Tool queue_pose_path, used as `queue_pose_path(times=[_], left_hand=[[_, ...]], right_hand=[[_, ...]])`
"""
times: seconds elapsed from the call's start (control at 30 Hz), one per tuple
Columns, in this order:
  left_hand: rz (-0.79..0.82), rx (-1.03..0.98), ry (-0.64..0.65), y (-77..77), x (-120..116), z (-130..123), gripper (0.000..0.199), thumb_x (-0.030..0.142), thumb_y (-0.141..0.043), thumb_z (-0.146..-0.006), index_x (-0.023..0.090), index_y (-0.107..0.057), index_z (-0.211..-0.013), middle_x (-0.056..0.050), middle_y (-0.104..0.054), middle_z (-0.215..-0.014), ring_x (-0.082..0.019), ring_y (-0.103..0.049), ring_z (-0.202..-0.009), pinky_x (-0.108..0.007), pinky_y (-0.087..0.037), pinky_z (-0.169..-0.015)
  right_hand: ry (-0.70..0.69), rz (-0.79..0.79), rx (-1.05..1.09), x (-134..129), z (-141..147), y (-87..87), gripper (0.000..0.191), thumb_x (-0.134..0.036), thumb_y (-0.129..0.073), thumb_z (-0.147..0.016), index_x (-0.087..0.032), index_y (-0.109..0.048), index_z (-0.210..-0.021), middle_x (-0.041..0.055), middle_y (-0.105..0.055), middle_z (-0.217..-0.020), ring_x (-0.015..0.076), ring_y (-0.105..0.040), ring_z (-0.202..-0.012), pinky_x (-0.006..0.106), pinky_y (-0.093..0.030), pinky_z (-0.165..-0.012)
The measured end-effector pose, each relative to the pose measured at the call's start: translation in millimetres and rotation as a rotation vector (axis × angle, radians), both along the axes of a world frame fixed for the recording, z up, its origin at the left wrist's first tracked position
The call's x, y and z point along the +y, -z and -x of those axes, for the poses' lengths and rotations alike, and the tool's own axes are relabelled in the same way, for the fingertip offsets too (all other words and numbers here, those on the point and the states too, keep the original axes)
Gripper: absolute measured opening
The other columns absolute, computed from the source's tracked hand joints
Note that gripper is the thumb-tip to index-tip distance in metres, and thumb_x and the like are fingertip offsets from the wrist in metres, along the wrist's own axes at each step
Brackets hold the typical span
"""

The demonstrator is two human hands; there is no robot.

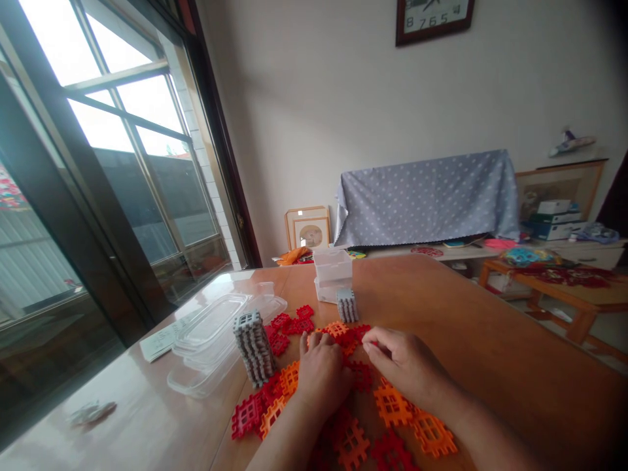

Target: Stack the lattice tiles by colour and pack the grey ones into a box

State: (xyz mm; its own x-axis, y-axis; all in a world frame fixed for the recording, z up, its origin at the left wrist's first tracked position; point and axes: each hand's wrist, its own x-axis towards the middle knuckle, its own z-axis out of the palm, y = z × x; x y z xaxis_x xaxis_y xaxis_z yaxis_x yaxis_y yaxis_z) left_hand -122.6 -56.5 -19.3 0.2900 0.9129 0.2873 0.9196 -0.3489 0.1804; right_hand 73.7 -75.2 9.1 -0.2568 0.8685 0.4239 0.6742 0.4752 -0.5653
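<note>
Red and orange plastic interlocking tiles with notched edges lie in a loose spread in front of me. My left hand (324, 367) reaches into the middle of them, palm down with curled fingers; whatever is under the fingertips is hidden. An orange tile (337, 329) lies just beyond it. To its right, my right hand (400, 360) is closed, thumb and fingers together beside a red tile (362, 331); whether it grips that tile I cannot tell. Left of my hands stands a tall stack of grey tiles (254, 350). A shorter grey stack (347, 306) stands farther back.
A clear plastic box (333, 271) stands behind the short stack. Clear lids and containers (210, 327) lie at the left, over a printed sheet (154, 345). A small crumpled packet (92, 413) sits near the left edge of the wooden table (490, 347).
</note>
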Motion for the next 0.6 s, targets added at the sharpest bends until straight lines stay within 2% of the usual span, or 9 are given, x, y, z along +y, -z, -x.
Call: queue_pose_path(times=[0.1,0.2,0.3,0.37,0.43,0.53,0.6], left_hand=[[-0.036,-0.126,-0.003,-6.8,-0.2,5.0,0.004,0.025,-0.065,-0.075,0.024,-0.068,-0.072,-0.008,-0.068,-0.096,-0.031,-0.053,-0.106,-0.051,-0.024,-0.110],[0.016,-0.347,-0.011,-15.2,3.0,13.6,0.006,0.024,-0.065,-0.075,0.023,-0.067,-0.069,-0.006,-0.069,-0.092,-0.028,-0.055,-0.101,-0.044,-0.035,-0.100],[0.198,-0.698,-0.002,-20.6,6.9,23.5,0.008,0.026,-0.067,-0.076,0.020,-0.067,-0.072,-0.004,-0.067,-0.083,-0.022,-0.057,-0.084,-0.033,-0.042,-0.081],[0.361,-0.984,0.019,-22.7,7.7,29.7,0.014,0.032,-0.070,-0.077,0.018,-0.067,-0.076,-0.001,-0.062,-0.072,-0.016,-0.053,-0.068,-0.028,-0.039,-0.067],[0.481,-1.238,0.067,-25.1,6.7,34.5,0.021,0.036,-0.073,-0.078,0.017,-0.066,-0.078,0.001,-0.059,-0.067,-0.012,-0.050,-0.062,-0.025,-0.035,-0.062],[0.582,-1.524,0.146,-30.4,2.8,36.8,0.022,0.036,-0.075,-0.078,0.016,-0.065,-0.079,-0.001,-0.064,-0.075,-0.012,-0.056,-0.068,-0.023,-0.039,-0.065],[0.657,-1.653,0.176,-33.8,-0.2,34.7,0.021,0.034,-0.075,-0.077,0.016,-0.066,-0.082,-0.003,-0.068,-0.083,-0.014,-0.061,-0.074,-0.025,-0.042,-0.070]], right_hand=[[0.001,0.006,0.021,0.7,-0.2,2.0,0.023,-0.033,-0.047,-0.095,-0.025,-0.068,-0.090,-0.0008,-0.070,-0.076,0.0175,-0.062,-0.070,0.027,-0.043,-0.069],[-0.007,0.024,0.055,1.7,0.5,3.9,0.024,-0.035,-0.047,-0.095,-0.024,-0.068,-0.090,-0.0001,-0.070,-0.075,0.0178,-0.062,-0.070,0.027,-0.044,-0.069],[-0.021,0.052,0.077,2.4,2.7,6.0,0.023,-0.035,-0.049,-0.094,-0.024,-0.069,-0.089,-0.0008,-0.069,-0.073,0.0171,-0.061,-0.068,0.027,-0.045,-0.067],[-0.028,0.071,0.086,2.6,5.1,7.8,0.023,-0.034,-0.049,-0.094,-0.024,-0.069,-0.088,-0.0016,-0.067,-0.070,0.0165,-0.061,-0.066,0.026,-0.045,-0.065],[-0.040,0.083,0.100,2.6,7.9,9.9,0.023,-0.033,-0.049,-0.095,-0.024,-0.069,-0.088,-0.0013,-0.067,-0.070,0.0166,-0.061,-0.067,0.027,-0.046,-0.065],[-0.054,0.063,0.149,2.4,11.7,12.2,0.021,-0.032,-0.054,-0.092,-0.024,-0.070,-0.103,0.0020,-0.072,-0.085,0.0184,-0.066,-0.078,0.029,-0.051,-0.075],[-0.053,0.031,0.184,1.9,13.0,12.1,0.035,-0.034,-0.059,-0.089,-0.024,-0.064,-0.122,0.0062,-0.072,-0.106,0.0210,-0.067,-0.092,0.033,-0.054,-0.083]])
